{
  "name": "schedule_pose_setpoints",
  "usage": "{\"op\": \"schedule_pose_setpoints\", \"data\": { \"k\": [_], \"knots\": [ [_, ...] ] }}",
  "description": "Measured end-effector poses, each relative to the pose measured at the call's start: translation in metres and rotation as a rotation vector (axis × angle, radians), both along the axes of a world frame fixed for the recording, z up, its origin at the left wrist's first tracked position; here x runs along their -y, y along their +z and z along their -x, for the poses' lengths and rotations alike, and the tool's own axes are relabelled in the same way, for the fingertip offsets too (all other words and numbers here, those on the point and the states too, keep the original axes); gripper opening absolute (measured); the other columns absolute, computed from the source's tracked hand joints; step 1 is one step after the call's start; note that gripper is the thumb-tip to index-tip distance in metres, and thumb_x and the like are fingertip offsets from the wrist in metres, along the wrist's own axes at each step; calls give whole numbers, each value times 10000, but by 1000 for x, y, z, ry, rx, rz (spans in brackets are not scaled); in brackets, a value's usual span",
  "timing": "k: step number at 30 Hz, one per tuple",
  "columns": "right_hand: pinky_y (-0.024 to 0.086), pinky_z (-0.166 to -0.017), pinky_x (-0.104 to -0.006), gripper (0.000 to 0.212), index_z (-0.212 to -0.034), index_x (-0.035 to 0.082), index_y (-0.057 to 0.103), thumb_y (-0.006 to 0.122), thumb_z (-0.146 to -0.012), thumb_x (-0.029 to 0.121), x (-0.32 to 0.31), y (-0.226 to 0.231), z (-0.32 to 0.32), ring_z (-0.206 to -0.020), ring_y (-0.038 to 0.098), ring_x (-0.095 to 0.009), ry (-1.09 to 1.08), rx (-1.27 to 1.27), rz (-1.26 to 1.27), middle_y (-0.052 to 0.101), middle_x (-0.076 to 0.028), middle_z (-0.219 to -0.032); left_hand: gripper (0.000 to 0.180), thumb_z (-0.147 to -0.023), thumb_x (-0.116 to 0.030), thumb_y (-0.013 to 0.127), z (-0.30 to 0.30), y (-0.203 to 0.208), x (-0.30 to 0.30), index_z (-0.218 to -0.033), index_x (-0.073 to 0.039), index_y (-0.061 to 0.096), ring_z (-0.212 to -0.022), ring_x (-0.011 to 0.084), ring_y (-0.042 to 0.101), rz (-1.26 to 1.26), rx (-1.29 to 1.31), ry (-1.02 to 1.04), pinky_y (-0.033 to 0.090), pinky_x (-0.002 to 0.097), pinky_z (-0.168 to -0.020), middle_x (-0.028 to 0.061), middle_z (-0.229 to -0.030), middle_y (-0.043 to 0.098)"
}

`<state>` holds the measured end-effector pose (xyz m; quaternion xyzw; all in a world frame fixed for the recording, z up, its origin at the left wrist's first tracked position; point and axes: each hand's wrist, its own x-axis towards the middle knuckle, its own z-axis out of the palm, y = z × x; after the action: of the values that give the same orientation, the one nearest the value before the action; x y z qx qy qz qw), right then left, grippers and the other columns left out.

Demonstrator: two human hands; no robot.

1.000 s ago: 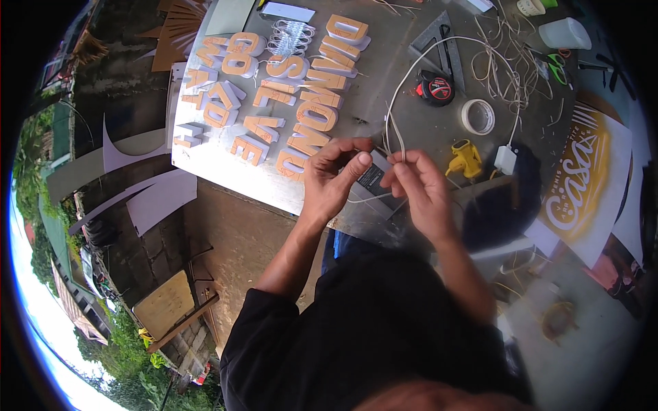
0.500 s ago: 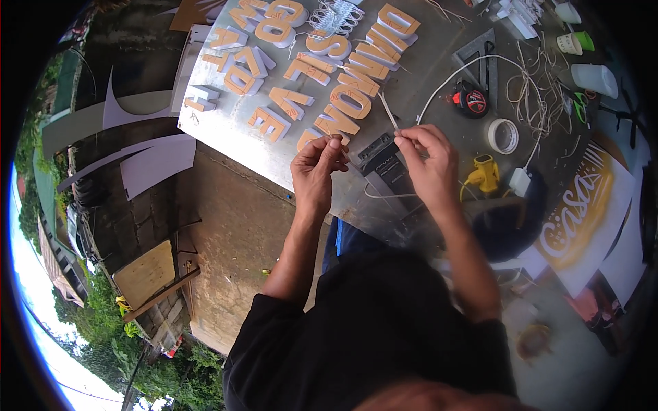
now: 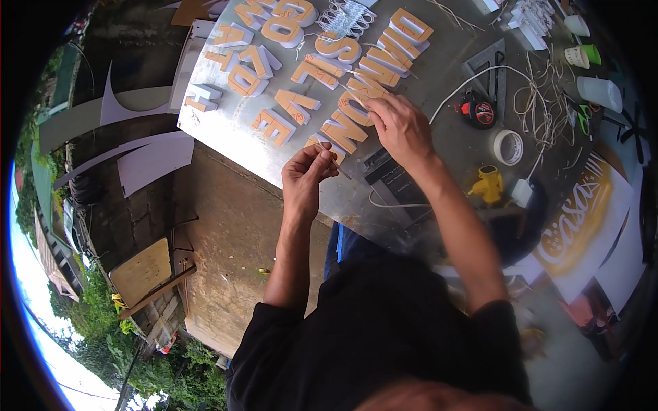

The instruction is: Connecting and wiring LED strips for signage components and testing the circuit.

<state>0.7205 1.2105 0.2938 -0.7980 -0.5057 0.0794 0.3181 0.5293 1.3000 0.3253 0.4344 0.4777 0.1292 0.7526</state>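
My left hand point(image 3: 305, 179) is closed in a pinch around a thin, dark wire-like piece point(image 3: 344, 173) near the table's front edge, just below the nearest letters. Farther right, my right hand point(image 3: 403, 131) reaches over the row of letters, its fingertips pinched on a thin pale wire point(image 3: 356, 98). Most of that wire is hidden by the fingers. Under and beyond the hands lie block letters with orange-tan faces and white sides, among them a letter A point(image 3: 296, 105) and a letter E point(image 3: 274, 127).
On the metal table point(image 3: 236, 130) are a black device point(image 3: 393, 179) with a cable, a red-black tape measure point(image 3: 478, 109), a masking tape roll point(image 3: 508, 148), a yellow tool point(image 3: 486, 185), tangled wire point(image 3: 548, 116), a set square point(image 3: 488, 68) and cups point(image 3: 577, 56). A coil of white LED modules point(image 3: 346, 20) lies at the back.
My right hand has moved up and left, from beside the black device to over the letters. My left hand has shifted slightly left and down, still pinching the thin piece.
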Motion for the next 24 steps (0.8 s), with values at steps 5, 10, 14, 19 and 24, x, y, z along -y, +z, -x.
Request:
{"op": "schedule_pose_setpoints", "data": {
  "k": [5, 10, 14, 19, 24],
  "knots": [
    [494, -741, -394, 168, -972, 62, 627, 652, -806, 69, -7, -24, 2, -865, 609, -290, 46, 48, 72, 633, -80, -899, 296, -900, -163, 661, -7, -3, -1, -1087, 63, 621, -769, 126, 597, 19, -12, 7, 507, 273, -730, 77, -898, 642],
    [479, -759, -393, 188, -994, 64, 628, 656, -812, 103, -3, -34, 1, -882, 599, -279, 46, 109, 97, 624, -74, -918, 286, -903, -158, 656, -14, -9, -2, -1079, 65, 621, -763, 123, 598, 20, -5, 12, 512, 269, -718, 82, -900, 642],
    [474, -732, -398, 199, -1002, 51, 628, 672, -827, 137, 1, 5, 5, -833, 598, -276, -6, 66, -23, 621, -79, -887, 278, -909, -150, 648, -13, -9, -5, -1083, 64, 613, -757, 119, 596, 42, 0, 47, 508, 263, -715, 81, -900, 636],
    [468, -711, -425, 198, -903, 5, 637, 695, -822, 175, 22, 36, 46, -796, 601, -340, 5, -493, -14, 633, -140, -810, 282, -912, -143, 643, -16, -13, 1, -1102, 62, 602, -756, 116, 593, 127, 58, 105, 499, 250, -718, 76, -906, 629],
    [467, -691, -424, 146, -865, 12, 651, 694, -805, 137, 28, 25, 68, -765, 599, -350, -113, -699, 30, 629, -145, -777, 309, -916, -147, 641, -22, -17, 1, -1128, 72, 588, -756, 119, 591, 135, 80, 98, 495, 238, -698, 80, -926, 625]
  ]
}}
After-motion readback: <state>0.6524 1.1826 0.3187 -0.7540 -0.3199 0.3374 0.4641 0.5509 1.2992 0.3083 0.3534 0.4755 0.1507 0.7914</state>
